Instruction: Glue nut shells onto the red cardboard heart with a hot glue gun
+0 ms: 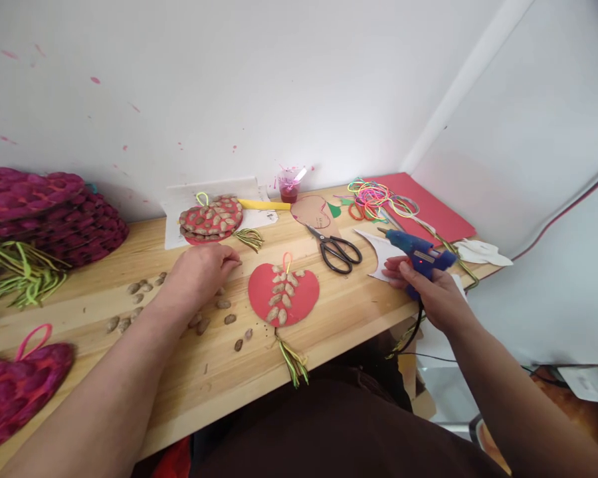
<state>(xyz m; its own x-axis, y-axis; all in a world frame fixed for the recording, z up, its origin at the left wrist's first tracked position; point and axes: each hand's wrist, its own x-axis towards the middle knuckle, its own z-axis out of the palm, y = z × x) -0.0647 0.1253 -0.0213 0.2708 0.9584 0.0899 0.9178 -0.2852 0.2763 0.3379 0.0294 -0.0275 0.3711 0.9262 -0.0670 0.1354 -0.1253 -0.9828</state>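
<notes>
My left hand (204, 272) is closed in a pinch low over the table. A small brown bit of what looks like a peanut shell shows at its fingertips. Loose peanut shells (223, 304) lie beneath and around this hand. To its right rests a red heart-shaped card (306, 292) bearing rows of peanut shells, with a pink loop on top and a green string tassel (292, 362) below. My right hand (428, 285) grips a blue hot glue gun (418, 252), its nozzle pointing left above a white paper cutout.
Black scissors (336, 252) lie behind the card. Farther back are a shell-covered heart (212, 219), a cup of red liquid (289, 189), tangled coloured strings (379, 199) and red card sheets (433, 206). Stacked purple pieces (44, 206) stand left. The glue gun's cord hangs over the table edge.
</notes>
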